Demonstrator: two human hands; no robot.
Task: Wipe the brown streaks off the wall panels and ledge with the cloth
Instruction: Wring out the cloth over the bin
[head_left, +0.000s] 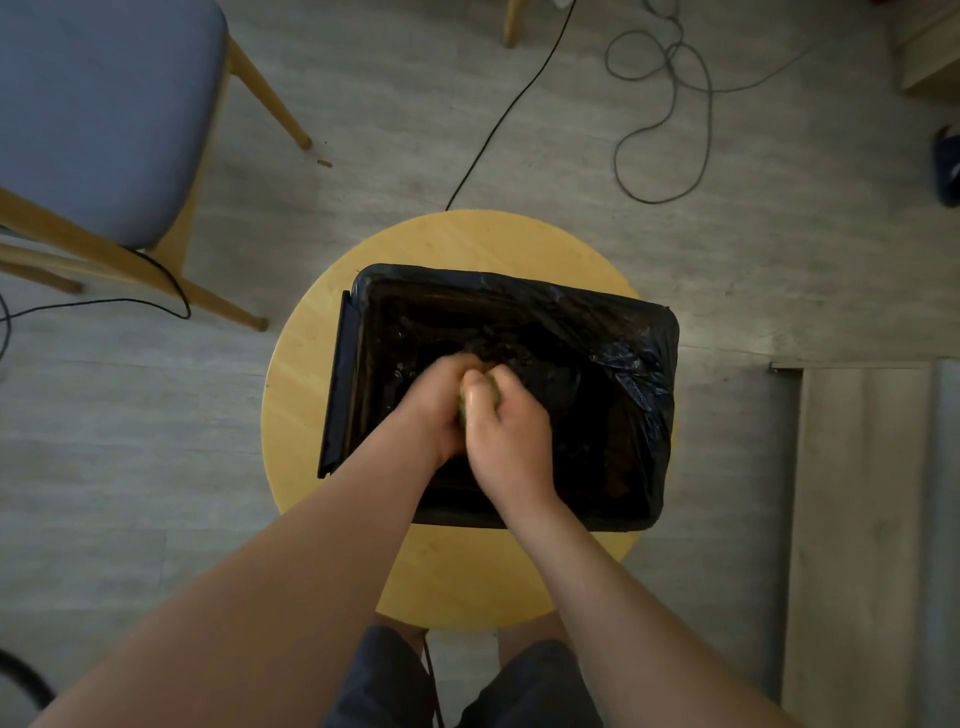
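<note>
Fingers (506, 376) of both hands curl tight around a small wad of cloth (480, 395), of which only a yellowish-green sliver shows between the fists. The left hand (436, 400) and right hand (506, 441) press knuckle to knuckle over a bin (652, 512) lined with a black bag (613, 338), which stands on a round wooden stool (457, 244). Glints on the dark liner suggest water inside, though that cannot be confirmed. The cloth is bunched, with no clear long axis, and sits squarely between the two palms, so neither hand is nearer it. By the look of it, this is a wringing step ahead of any wiping. No wall panels or streaked ledge are in view. A chair (98, 114) and loose cables (670, 104) occupy the floor (130, 467) nearby.
</note>
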